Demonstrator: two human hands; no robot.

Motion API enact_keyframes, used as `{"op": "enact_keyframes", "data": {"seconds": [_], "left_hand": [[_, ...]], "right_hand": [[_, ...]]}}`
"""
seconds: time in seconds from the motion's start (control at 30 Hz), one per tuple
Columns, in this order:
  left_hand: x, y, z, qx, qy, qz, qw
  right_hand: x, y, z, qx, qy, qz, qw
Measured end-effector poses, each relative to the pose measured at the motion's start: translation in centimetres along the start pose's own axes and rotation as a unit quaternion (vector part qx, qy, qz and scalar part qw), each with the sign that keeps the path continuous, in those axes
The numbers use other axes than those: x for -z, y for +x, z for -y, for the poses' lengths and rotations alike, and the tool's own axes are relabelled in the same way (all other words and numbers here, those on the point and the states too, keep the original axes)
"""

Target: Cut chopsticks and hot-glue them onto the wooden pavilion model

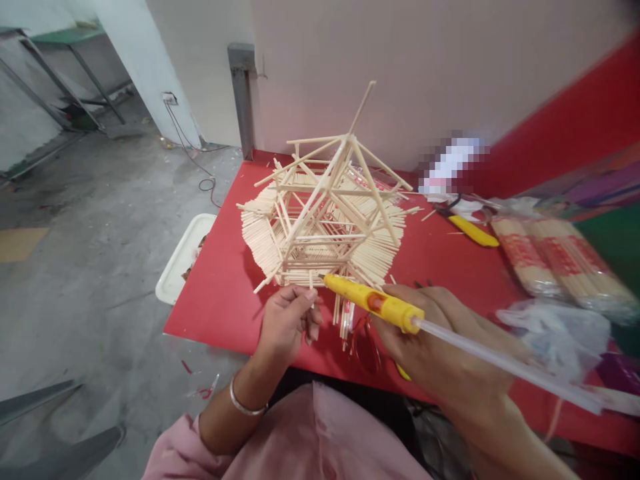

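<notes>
A frame of pale wooden sticks [327, 193], with a pointed top and a wide base of sticks laid side by side, stands on the red tabletop [220, 293]. Close to its front edge, my left hand [290, 317] pinches a short wooden stick [312, 281], held upright. My right hand [445, 340] is wrapped round a yellow glue gun [370, 298] with a long clear glue stick in its back. The gun's nozzle points left and is close to the top of the short stick; whether they touch I cannot tell.
Loose sticks [345, 317] and red-handled scissors [367, 347] lie between my hands. To the right are yellow-handled pliers [473, 230], packs of sticks [565, 257] and a clear plastic bag [557, 333]. A white tray [173, 280] sits left of the table, below its edge.
</notes>
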State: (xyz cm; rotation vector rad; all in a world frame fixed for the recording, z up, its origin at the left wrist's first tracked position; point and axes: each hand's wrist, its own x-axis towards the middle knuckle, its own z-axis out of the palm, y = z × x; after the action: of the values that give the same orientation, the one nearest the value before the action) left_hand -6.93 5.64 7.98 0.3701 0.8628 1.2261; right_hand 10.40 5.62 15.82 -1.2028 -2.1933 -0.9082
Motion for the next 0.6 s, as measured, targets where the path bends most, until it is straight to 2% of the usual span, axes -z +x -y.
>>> {"op": "enact_keyframes", "data": {"seconds": [0.23,0.47,0.6], "left_hand": [[-0.2,0.2,0.0,0.0,-0.008,0.001,1.0],[-0.5,0.3,0.0,-0.007,-0.01,0.013,1.0],[-0.7,0.4,0.2,-0.016,-0.01,0.005,1.0]], "right_hand": [[0.2,-1.0,-0.2,-0.021,0.017,0.039,0.999],[0.5,-2.1,-1.0,-0.128,0.048,0.093,0.986],[0.3,-2.4,-1.2,-0.135,0.056,0.082,0.986]]}}
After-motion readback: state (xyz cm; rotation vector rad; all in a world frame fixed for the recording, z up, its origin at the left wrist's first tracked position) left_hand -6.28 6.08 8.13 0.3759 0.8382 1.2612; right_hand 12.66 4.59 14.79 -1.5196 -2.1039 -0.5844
